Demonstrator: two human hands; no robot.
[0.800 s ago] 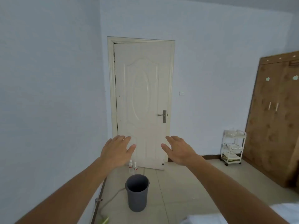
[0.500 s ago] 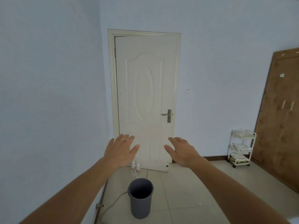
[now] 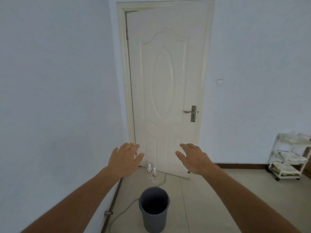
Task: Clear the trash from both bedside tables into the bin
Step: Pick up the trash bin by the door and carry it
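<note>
Along the left wall a pale cable [image 3: 122,214] trails over the floor [image 3: 218,199] from near the skirting toward the door, slack and out of the walking line; a small metal stop [image 3: 107,213] juts from the skirting, presumably there to catch the door.

The left hand [image 3: 125,159] is held out at arm's length, palm down, fingers spread and carrying nothing; such a pose reads as a hand made ready, not one at work.

Two bottles [image 3: 152,172] stand upright, touching or nearly so, on the floor at the foot of the door [image 3: 165,81], probably parked there to be out of the way; whether they count as trash cannot be told.

The bin [image 3: 154,208] stands on the floor just nearer than the bottles, between the two forearms; its mouth is open and upward, and the inside looks empty, so it seems set there to receive whatever is brought.

The right hand [image 3: 194,158] mirrors the left, open, fingers apart, holding nothing.

Against the right wall a white trolley [image 3: 289,155] stands on wheels, its shelves holding pale things too blurred to name.

No bedside table and no trash is in view; by this judgement the clearing has not begun, and the person would have to turn away from the door to find them.
</note>
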